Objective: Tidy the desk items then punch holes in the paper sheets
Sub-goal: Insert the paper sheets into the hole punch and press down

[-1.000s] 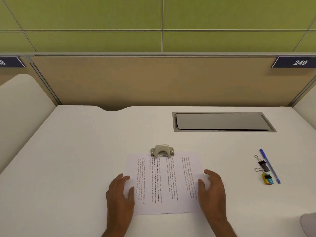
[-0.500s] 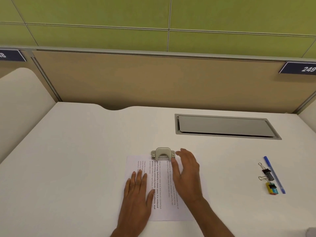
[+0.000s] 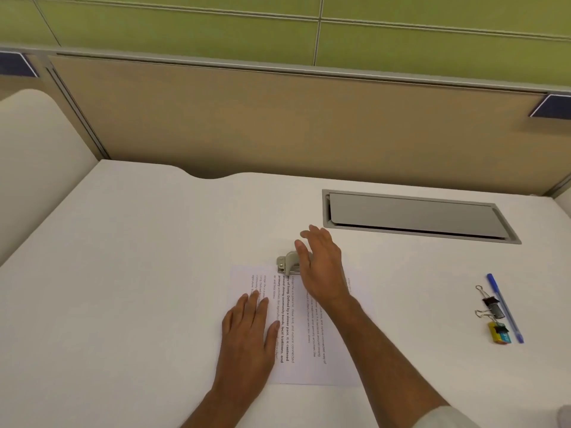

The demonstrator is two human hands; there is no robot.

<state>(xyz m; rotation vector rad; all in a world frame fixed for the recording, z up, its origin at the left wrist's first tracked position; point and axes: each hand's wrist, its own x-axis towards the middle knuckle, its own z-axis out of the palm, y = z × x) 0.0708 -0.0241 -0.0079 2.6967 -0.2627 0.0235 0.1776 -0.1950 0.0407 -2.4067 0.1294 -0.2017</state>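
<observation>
Head view shows a white counter (image 3: 123,273) against a tan partition (image 3: 278,125), bare leftward; left hand (image 3: 247,332) flat on the paper sheets (image 3: 324,359), right hand (image 3: 321,267) spread over the hole punch (image 3: 287,264).

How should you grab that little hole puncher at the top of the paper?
Take the hole punch by its domed lever, from above: palm on top, fingers down its two short sides. It sits low on the paper sheets' far edge, so only the top and sides are free. The right hand is already over it.
</observation>
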